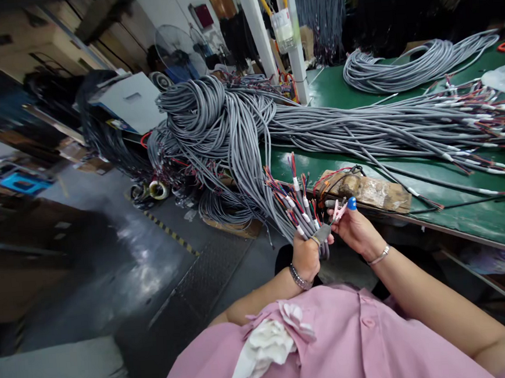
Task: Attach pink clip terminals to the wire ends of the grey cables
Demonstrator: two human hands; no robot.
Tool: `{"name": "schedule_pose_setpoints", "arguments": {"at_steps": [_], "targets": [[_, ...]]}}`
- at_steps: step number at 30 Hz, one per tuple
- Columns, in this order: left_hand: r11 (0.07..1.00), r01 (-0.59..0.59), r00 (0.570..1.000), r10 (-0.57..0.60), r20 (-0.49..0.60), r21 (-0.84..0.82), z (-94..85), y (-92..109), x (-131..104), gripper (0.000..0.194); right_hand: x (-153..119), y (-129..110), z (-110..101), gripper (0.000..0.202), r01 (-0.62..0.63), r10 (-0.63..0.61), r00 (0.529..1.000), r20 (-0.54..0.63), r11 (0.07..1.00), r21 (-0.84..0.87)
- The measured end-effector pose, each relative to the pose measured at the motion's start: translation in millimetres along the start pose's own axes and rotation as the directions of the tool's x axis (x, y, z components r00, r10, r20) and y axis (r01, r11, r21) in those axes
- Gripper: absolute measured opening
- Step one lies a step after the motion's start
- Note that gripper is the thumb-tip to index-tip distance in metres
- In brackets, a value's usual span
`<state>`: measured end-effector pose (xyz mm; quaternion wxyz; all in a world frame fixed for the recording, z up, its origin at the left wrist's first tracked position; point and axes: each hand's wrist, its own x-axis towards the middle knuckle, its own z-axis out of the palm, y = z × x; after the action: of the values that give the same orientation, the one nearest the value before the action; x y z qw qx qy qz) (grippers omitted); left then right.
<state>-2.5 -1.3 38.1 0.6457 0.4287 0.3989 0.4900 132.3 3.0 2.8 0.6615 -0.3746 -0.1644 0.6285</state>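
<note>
Your two hands are close together in front of your chest, just off the near edge of the green counter [478, 223]. Your left arm is bent, and it reaches up from the lower left. Your left hand [307, 257] is curled around a bunch of grey cables [300, 215], gripping it near the end. The ends point up and away from you, with white bands and thin wires in red and other colors sticking out. A flat grey piece [322, 233] lies across the bunch by your left hand; it is hard to tell what it is.

Your right arm comes in from the lower right, longer and less bent. Your right hand [356, 230] is up beside the bunch, with its fingers pinched on a small pink clip [339, 211]. A blue cover [351, 203] sits on one of its fingertips.

The grey cables run up and left to a big pile [248, 131] on the counter. Just past your right hand, a wood block [379, 194] with shiny tape lies near the counter's edge.
</note>
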Motion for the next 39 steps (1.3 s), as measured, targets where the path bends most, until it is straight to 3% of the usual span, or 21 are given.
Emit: {"name": "schedule_pose_setpoints", "arguments": {"at_steps": [5, 12, 18, 24, 28, 34, 39], "targets": [[1.000, 0.010, 1.000, -0.010, -0.003, 0.024, -1.1, -3, 1, 0.022, 2, 0, 8, 0.042, 0.025, -0.016, 0.994, -0.109, 0.996, 0.085], [0.999, 0.008, 1.000, -0.008, 0.005, 0.048, -2.3, -3, -1, 0.022, 2, 1, 12, 0.041, 0.056, -0.038, 0.988, -0.149, 0.992, 0.117], [1.000, 0.021, 1.000, -0.022, 0.007, 0.016, -2.8, -3, -3, 0.020, -4, 5, 6, 0.047, -0.026, 0.027, 1.000, 0.000, 0.974, 0.225], [0.999, 0.044, 0.999, -0.045, 0.019, 0.023, -12.5, -3, -7, 0.021, -18, 5, -12, 0.053, -0.101, 0.075, 0.989, 0.129, 0.972, 0.214], [0.999, 0.035, 0.997, -0.038, 0.067, 0.041, -16.0, -5, -7, 0.023, -27, 2, -33, 0.049, -0.095, 0.085, 0.992, 0.090, 0.989, 0.113], [0.997, 0.071, 0.990, -0.075, 0.117, 0.038, -16.0, -4, -3, 0.023, -44, -8, -65, 0.041, 0.023, -0.021, 1.000, 0.023, 0.990, -0.136], [0.991, 0.120, 0.976, -0.127, 0.176, 0.053, -22.5, -3, -5, 0.029, -64, -16, -53, 0.028, 0.073, -0.039, 0.996, 0.084, 0.889, -0.451]]}}
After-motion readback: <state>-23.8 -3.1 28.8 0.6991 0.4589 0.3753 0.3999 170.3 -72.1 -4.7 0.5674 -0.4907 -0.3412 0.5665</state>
